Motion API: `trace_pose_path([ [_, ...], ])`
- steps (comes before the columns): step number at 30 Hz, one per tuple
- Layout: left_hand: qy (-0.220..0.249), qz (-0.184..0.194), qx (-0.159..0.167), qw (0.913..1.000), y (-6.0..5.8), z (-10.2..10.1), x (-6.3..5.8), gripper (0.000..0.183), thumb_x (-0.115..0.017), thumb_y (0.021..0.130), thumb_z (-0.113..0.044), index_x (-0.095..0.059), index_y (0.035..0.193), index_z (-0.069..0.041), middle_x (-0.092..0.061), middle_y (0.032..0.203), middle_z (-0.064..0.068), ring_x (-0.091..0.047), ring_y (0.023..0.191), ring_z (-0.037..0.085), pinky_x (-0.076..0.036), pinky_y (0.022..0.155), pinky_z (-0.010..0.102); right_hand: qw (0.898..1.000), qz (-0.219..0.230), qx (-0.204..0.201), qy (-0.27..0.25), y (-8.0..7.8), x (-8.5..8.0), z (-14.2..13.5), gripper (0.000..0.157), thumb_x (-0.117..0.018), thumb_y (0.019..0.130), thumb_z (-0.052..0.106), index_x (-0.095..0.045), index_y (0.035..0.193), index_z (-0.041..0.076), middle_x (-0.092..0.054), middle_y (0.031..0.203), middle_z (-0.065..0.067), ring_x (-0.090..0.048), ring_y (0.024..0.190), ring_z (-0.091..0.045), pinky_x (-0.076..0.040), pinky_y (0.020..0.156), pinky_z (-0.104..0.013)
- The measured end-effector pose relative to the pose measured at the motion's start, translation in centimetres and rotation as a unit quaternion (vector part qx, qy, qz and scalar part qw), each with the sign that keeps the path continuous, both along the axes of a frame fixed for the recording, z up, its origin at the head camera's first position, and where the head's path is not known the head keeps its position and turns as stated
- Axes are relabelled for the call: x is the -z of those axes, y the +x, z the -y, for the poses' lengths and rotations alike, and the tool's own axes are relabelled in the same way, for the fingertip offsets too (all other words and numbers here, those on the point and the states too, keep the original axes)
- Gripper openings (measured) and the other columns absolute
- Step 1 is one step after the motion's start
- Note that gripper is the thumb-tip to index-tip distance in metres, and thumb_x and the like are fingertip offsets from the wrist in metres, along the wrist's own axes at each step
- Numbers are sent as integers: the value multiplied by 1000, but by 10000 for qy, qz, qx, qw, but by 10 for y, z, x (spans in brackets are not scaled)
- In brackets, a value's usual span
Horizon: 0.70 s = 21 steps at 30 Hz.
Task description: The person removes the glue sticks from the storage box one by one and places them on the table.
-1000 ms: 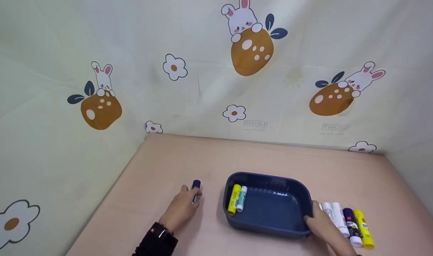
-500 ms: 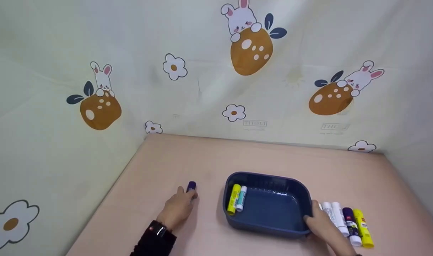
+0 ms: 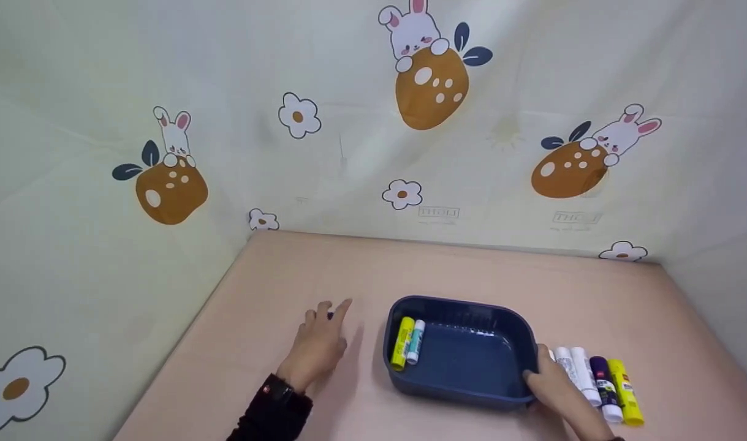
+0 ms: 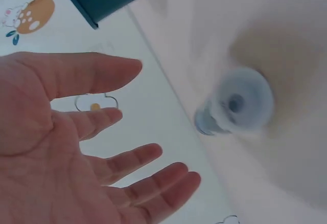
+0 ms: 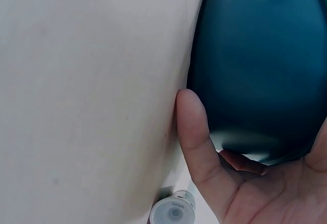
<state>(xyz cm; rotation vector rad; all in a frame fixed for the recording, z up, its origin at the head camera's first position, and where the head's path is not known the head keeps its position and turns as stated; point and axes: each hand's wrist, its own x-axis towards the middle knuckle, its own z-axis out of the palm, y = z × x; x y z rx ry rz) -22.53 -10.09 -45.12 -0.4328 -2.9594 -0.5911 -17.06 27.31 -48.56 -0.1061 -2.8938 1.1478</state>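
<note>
My left hand (image 3: pixel 318 349) hovers over the table left of the dark blue basin, fingers spread and holding nothing. Just beyond it a glue stick (image 4: pixel 242 101) lies on the table, its pale hollow base facing the left wrist camera; in the head view only a bit of its dark cap (image 3: pixel 331 316) shows between the fingers. My right hand (image 3: pixel 554 383) grips the right end of the basin (image 3: pixel 471 367), thumb over the rim. Inside the basin, against its left wall, lie a yellow glue stick (image 3: pixel 402 344) and a smaller white and teal one (image 3: pixel 416 343).
Right of the basin, a row of several glue sticks lies side by side: white ones (image 3: pixel 584 376), a dark purple one (image 3: pixel 606 389) and a yellow one (image 3: pixel 625 392). Patterned cloth walls (image 3: pixel 348 153) bound the pinkish table (image 3: pixel 324 263) at the back and sides.
My left hand first moved slightly left with the purple-capped glue stick, then let go of it and spread its fingers. The right hand and the basin stay put.
</note>
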Motion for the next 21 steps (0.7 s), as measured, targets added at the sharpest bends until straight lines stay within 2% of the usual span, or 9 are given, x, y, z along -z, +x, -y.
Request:
trace_pose_path([
  [5, 219, -293, 237, 9991, 2, -19, -7, 64, -63, 84, -15, -36, 141, -11, -42, 128, 21, -46, 105, 33, -45, 81, 44, 10000, -32, 3, 50, 0, 1, 0, 44, -51, 78, -2, -37, 118, -15, -54, 103, -36, -58, 87, -38, -47, 78, -50],
  [8, 249, -328, 357, 9985, 5, -33, -10, 64, -63, 86, -19, -34, 143, -14, -43, 129, 17, -47, 107, 30, -46, 83, 41, 10000, 25, 30, -5, 0, 1, 0, 43, -51, 78, -2, -37, 117, -14, -55, 101, -34, -59, 83, -37, -49, 72, -47],
  [14, 162, -89, 733, 9971, 9, -56, -14, 67, -61, 87, -31, -30, 145, -19, -38, 138, 15, -43, 120, 30, -45, 94, 44, 9998, 52, 90, -140, 1, 0, 1, 43, -50, 78, -2, -37, 117, -13, -55, 99, -32, -60, 78, -34, -51, 63, -40],
  [18, 51, 155, 993, 9949, 10, -67, -13, 68, -61, 86, -37, -30, 145, -22, -34, 142, 13, -39, 125, 28, -42, 99, 42, 9990, 141, 125, -394, 2, 0, 2, 43, -48, 77, -4, -36, 117, -13, -53, 99, -32, -60, 75, -33, -51, 51, -37],
  [21, -68, 65, 1201, 9927, 9, -75, -9, 65, -62, 86, -37, -35, 143, -21, -40, 138, 13, -42, 121, 26, -43, 98, 40, 9995, 99, 110, -277, 2, 0, 2, 43, -48, 76, -3, -37, 116, -13, -53, 100, -31, -59, 77, -33, -51, 56, -41],
])
